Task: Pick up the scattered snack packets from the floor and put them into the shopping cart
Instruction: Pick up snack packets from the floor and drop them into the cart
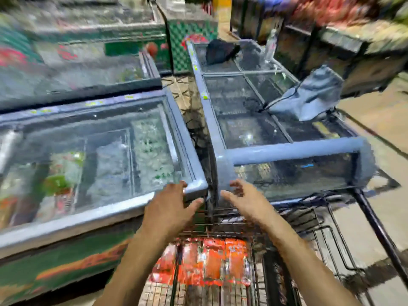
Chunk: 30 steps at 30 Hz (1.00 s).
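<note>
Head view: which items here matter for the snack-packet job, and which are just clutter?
Job:
- red-orange snack packets lying in the cart
- black wire shopping cart
- left hand and right hand, both empty, fingers loose

Clutter:
- grey-rimmed glass-top chest freezers
- grey bag and dark bundle on the right freezer
</note>
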### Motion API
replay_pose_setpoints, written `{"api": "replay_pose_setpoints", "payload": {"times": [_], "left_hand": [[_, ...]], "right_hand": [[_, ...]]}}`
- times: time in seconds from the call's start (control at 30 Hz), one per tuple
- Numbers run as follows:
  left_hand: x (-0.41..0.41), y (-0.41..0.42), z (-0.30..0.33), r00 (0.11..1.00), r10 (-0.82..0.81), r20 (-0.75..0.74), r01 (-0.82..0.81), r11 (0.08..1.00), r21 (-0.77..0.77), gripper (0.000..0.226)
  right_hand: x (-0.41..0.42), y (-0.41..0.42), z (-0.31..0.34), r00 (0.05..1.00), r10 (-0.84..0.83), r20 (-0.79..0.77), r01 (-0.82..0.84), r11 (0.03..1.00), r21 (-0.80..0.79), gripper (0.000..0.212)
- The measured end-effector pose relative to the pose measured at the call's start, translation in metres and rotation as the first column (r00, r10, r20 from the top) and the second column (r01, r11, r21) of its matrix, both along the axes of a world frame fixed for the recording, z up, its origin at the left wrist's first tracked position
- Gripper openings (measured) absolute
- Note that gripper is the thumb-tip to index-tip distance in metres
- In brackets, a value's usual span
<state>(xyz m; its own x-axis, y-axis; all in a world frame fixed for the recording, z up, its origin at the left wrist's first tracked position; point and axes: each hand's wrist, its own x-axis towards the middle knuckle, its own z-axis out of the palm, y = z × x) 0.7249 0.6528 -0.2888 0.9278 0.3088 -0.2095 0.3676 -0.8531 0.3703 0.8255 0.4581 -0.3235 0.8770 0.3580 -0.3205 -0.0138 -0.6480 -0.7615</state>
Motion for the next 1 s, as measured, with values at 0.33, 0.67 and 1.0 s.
{"api": "replay_pose_setpoints", "payload": {"times": [0.33,0.67,1.0], "left_hand": [[-0.21,0.005,0.233,0.837,0.294,0.461,-0.485,0.789,0.377,0.086],[-0.51,0.016,0.306,0.556,0.529,0.641,-0.831,0.368,0.418,0.083],[-0.818,-0.008,0.301,0.247,0.772,0.586,-0.879,-0.076,0.471,0.086]], "right_hand": [[-0.148,0.072,0.245,0.682,0.425,0.595,-0.449,0.886,-0.118,0.069],[-0.397,0.181,0.322,0.283,0.534,0.797,-0.785,0.607,-0.128,0.07],[-0.727,0.26,0.331,-0.067,0.617,0.784,-0.951,0.199,-0.238,0.072]]}}
